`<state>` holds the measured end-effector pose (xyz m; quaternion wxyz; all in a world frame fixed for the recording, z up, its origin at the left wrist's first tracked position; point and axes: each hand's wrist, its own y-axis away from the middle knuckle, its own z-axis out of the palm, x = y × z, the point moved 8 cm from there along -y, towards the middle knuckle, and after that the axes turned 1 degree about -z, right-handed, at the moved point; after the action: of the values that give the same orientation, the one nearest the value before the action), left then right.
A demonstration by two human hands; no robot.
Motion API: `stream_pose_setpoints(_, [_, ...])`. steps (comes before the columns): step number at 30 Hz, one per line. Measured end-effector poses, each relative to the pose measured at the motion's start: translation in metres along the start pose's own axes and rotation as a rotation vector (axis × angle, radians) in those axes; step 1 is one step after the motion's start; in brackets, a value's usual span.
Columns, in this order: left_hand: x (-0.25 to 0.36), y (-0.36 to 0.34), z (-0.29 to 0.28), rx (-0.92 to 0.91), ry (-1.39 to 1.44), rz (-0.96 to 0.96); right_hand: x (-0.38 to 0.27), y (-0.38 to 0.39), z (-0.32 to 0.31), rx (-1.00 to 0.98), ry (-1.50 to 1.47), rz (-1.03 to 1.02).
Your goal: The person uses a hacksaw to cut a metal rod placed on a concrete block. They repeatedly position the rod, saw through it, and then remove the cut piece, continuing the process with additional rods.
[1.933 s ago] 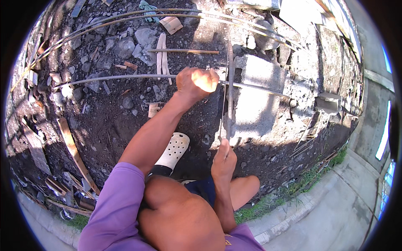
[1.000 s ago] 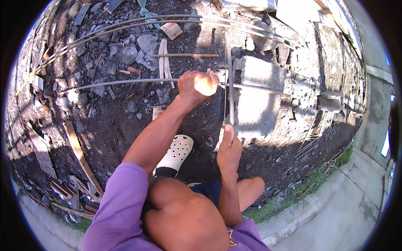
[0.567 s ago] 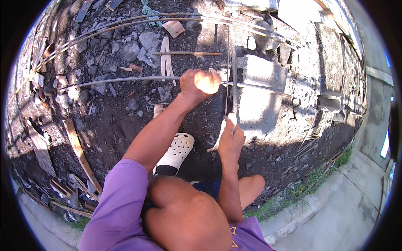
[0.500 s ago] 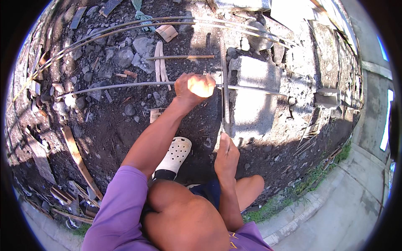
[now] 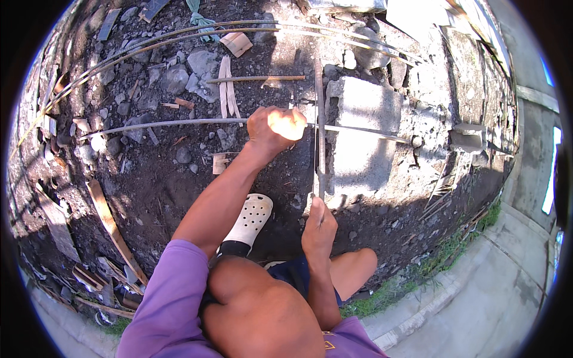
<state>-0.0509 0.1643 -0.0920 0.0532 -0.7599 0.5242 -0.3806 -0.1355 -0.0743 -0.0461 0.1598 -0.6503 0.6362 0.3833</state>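
My left hand (image 5: 274, 125) is closed around a long thin metal rod (image 5: 179, 122) that lies crosswise, pinning it beside a pale concrete block (image 5: 364, 161). My right hand (image 5: 318, 230) grips the near end of a hacksaw (image 5: 320, 155), whose narrow blade and frame cross the rod just right of my left hand. The saw's far end reaches up beside the block. My white perforated clog (image 5: 248, 218) rests on the dirt below the rod, left of my right hand.
Two long curved rods (image 5: 149, 46), a short rod (image 5: 256, 78), wood scraps (image 5: 236, 45), green cloth (image 5: 203, 27) and rocks (image 5: 176, 80) lie across the soil. A broken block (image 5: 465, 140) sits right; a concrete walkway (image 5: 465, 298) and grass strip border the dirt.
My right hand pushed the saw forward, away from me, then drew it back toward me, now lower in the picture than half a second ago. My left hand stays on the rod.
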Motion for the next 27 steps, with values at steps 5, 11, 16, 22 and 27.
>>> stream_pose_setpoints(5, [-0.007,0.004,0.004,-0.026,0.052,-0.113,-0.013,0.046,-0.021,-0.154,-0.02,0.278])
stream_pose_setpoints(11, [-0.009,-0.011,0.0,-0.122,0.01,-0.14,-0.038,-0.067,0.03,-0.031,-0.038,-0.072])
stream_pose_setpoints(16, [-0.014,-0.007,0.012,-0.171,-0.008,-0.171,0.015,0.044,-0.013,-0.121,-0.033,0.198])
stream_pose_setpoints(22, [-0.01,-0.002,0.009,-0.109,0.047,-0.186,-0.041,-0.026,0.005,-0.071,-0.012,0.074])
stream_pose_setpoints(27, [-0.011,-0.007,0.003,-0.235,-0.02,-0.196,-0.013,-0.048,0.021,-0.046,-0.035,0.016])
